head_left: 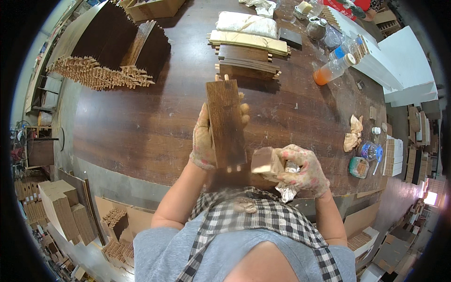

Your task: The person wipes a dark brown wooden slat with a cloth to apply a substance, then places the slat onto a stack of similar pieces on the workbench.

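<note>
Head view: left hand (pixel 203 141) cradles dark dowelled wooden board (pixel 226 123) from behind over desk (pixel 136 127) near edge, seemingly so its broad face is unobstructed; right hand (pixel 305 171), same edge, grips brown-faced block (pixel 264 160) plus crumpled white wad (pixel 287 193), probably bunched for one grasp.

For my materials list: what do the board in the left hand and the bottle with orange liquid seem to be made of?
Board: probably wood, finished dark brown; streaked grain shows. Bottle: clear, shiny, likely plastic, possibly glass; liquid shows through.
</note>
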